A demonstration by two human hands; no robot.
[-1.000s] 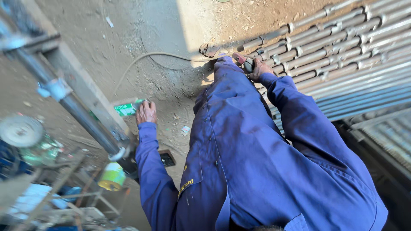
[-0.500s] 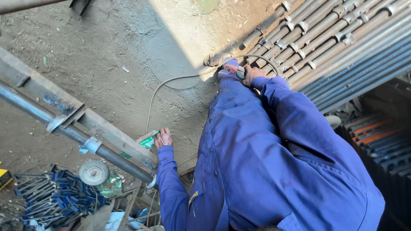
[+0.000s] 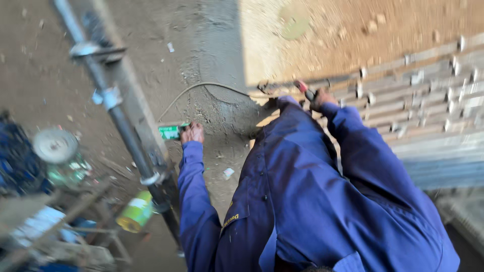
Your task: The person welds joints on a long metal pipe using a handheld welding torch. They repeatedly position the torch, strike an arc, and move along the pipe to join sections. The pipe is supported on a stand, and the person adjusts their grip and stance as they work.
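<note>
Down on the dirt ground (image 3: 201,45), the left hand (image 3: 192,134) rests with its fingers curled on a small green box (image 3: 170,132). The box is flat and lies just past the fingertips, out to the left of the grip, with its long side running left to right. I cannot tell if the grip is closed around it or only touching it.

Far off to the right, the right hand (image 3: 319,98) is clamped on a tool with a red handle (image 3: 304,89). The tool pokes out up and to the left of the grip. A thin grey cable (image 3: 201,88) curves away from near the tool across the dirt. Long metal bars (image 3: 413,106) lie side by side just beyond the right hand; they look hard, dull and rusty. The left hand is the nearer one to the box, and both sleeves (image 3: 302,191) are soft blue cloth.
</note>
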